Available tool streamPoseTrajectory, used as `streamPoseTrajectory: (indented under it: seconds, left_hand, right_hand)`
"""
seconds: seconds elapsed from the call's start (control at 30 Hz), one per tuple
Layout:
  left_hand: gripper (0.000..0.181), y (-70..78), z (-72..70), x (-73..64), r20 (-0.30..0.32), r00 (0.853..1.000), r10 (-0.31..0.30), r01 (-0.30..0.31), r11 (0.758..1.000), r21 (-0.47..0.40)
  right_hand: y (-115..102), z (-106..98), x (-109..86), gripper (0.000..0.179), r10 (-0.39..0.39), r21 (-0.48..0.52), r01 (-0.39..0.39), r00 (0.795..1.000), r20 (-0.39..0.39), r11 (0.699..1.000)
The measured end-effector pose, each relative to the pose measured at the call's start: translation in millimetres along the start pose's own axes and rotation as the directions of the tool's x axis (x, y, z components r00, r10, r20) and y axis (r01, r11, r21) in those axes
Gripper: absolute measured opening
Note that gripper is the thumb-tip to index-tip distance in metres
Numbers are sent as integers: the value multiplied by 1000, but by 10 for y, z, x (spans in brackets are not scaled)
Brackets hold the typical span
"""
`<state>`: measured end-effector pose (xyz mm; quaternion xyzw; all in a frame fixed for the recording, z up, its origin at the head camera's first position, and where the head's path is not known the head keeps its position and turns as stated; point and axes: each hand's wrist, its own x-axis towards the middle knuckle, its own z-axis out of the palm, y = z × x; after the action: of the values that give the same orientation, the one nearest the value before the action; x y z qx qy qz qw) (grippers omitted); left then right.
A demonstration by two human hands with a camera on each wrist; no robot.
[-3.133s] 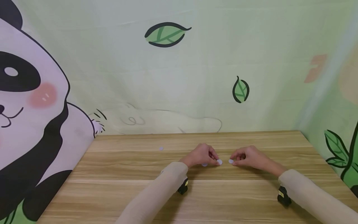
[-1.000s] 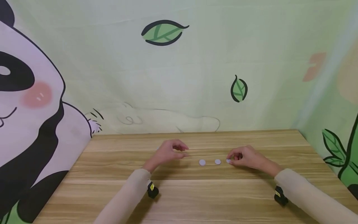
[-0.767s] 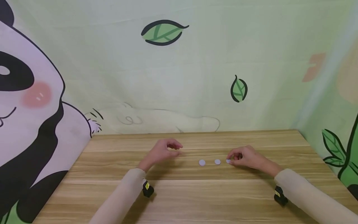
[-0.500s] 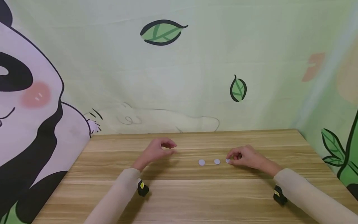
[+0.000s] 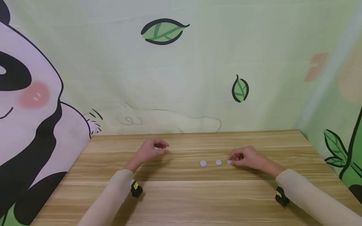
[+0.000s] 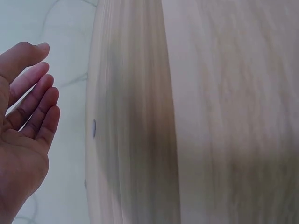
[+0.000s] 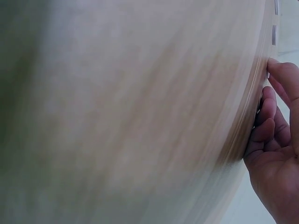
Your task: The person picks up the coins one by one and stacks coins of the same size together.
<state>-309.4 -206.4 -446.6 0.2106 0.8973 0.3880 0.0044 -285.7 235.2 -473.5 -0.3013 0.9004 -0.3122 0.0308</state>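
Observation:
Two small white round discs lie flat in a row on the table: a left disc (image 5: 203,163) and a middle disc (image 5: 218,162). At the row's right end, my right hand (image 5: 247,157) pinches a third disc (image 5: 229,161) between thumb and forefinger, down at the table top. The right wrist view shows that hand (image 7: 280,140) with its other fingers curled. Well left of the row, my left hand (image 5: 150,150) hovers over the table, thumb and fingers apart, holding nothing. Beyond it, the left wrist view shows another disc (image 6: 94,129) on the table.
The wood-grain table (image 5: 181,201) ends at a pale green cloth backdrop (image 5: 181,78) printed with leaves and a large panda (image 5: 28,69). A small black wrist camera (image 5: 136,190) hangs under the left sleeve, another wrist camera (image 5: 282,197) under the right.
My left hand has let go of the middle disc and moved left, away from the row. My right hand has stayed at its disc. The view has shifted slightly.

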Motion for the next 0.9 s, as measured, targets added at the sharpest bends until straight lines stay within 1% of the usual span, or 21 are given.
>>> streamPoseTrajectory:
  seconds: [0.1, 0.23, 0.37, 0.47, 0.6, 0.8, 0.9]
  left_hand:
    - [24, -54, -30, -6, -10, 1000, 1, -1, 1000, -2]
    - [22, -138, -59, -5, -25, 1000, 2, -1, 1000, 22]
    - [20, -184, -93, -11, -51, 998, -23, 25, 999, 31]
    - [20, -218, -125, -13, -71, 996, -54, 56, 998, 25]
    - [19, -276, -171, -22, -93, 993, -73, 76, 996, 35]
    - [17, -385, -205, -28, -107, 992, -73, 81, 994, 68]
    - [17, -403, -216, -25, -105, 992, -70, 78, 994, 75]
  right_hand:
    - [1, 1, 1, 5, 5, -5, -5, 1000, -3, 1000]
    - [2, 4, 4, 5, 7, -7, -7, 1000, -4, 1000]
    - [8, 7, 0, 6, 11, -1, -11, 1000, -3, 1000]
    - [11, 8, -4, 5, 15, 3, -15, 1000, -4, 1000]
    - [10, 9, -6, 5, 18, -1, -18, 1000, -7, 1000]
    - [13, 9, 0, 6, 13, -8, -13, 1000, -9, 1000]
    - [14, 5, 2, 6, 11, 1, -11, 1000, -6, 1000]
